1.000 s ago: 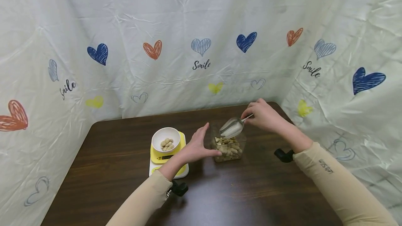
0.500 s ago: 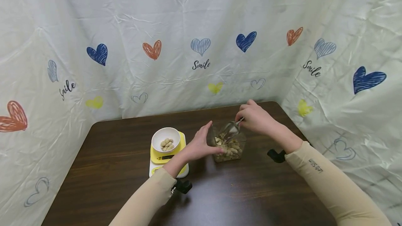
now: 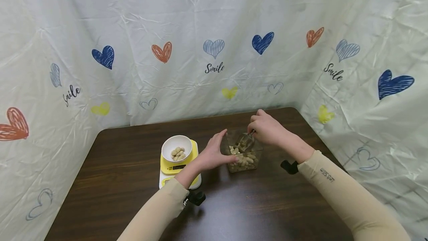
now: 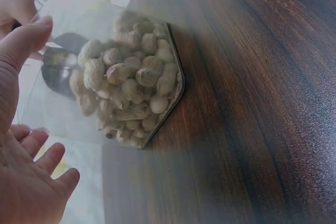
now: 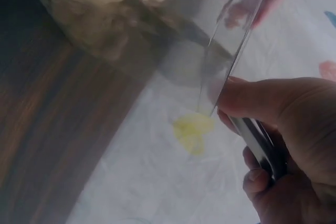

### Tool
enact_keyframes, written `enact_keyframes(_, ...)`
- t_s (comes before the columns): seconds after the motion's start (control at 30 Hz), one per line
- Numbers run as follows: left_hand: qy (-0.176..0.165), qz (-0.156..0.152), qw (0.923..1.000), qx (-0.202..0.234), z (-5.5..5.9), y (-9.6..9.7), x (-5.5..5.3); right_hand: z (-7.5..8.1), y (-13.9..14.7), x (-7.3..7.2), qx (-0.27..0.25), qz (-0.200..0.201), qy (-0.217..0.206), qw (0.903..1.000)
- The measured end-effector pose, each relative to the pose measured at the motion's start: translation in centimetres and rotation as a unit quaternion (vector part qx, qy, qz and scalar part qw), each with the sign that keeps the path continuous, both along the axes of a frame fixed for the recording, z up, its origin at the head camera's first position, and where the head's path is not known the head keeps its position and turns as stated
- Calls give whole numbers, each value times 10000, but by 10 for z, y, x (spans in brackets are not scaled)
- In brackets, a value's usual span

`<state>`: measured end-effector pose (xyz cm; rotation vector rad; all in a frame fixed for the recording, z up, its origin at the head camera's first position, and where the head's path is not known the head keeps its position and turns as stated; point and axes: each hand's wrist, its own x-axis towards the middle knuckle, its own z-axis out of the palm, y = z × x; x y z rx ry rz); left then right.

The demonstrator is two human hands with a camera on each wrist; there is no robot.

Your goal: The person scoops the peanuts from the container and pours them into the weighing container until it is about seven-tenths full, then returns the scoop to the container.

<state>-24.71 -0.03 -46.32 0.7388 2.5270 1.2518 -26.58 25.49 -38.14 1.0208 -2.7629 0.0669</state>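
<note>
A clear plastic container (image 3: pixel 259 154) of peanuts in the shell (image 4: pixel 128 74) stands on the table. My left hand (image 3: pixel 212 154) holds its left side, thumb across the near wall and fingers towards the far corner. A metal scoop (image 3: pixel 245 142) is in my right hand (image 3: pixel 266 126), which grips the handle (image 5: pixel 258 142) from above. The bowl of the scoop is down inside the container among the peanuts, seen through the clear wall in the left wrist view. Some peanuts lie over or against its tip.
Left of the container, a yellow and white kitchen scale (image 3: pixel 166 169) carries a white bowl (image 3: pixel 169 146) with several peanuts (image 3: pixel 178 154) in it. My left forearm passes over the scale's near right corner. A curtain with printed hearts (image 3: pixel 187 96) hangs behind the dark wooden table (image 3: pixel 127 181).
My right hand has moved left and lowered the scoop from above the container's rim down into the peanuts. The left hand has shifted slightly right along the container. Scale and bowl are unmoved.
</note>
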Motion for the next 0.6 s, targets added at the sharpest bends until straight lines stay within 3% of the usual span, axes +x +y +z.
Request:
enact_keyframes(0.3, 160, 11, 9999, -22, 0, 2, -1, 10, -1, -6, 1, 7, -1255, 9921)
enact_keyframes(0.6, -66, -75, 9997, 244, -2, 2, 0, 1, 7, -13, -110, 56, -1578, 9874)
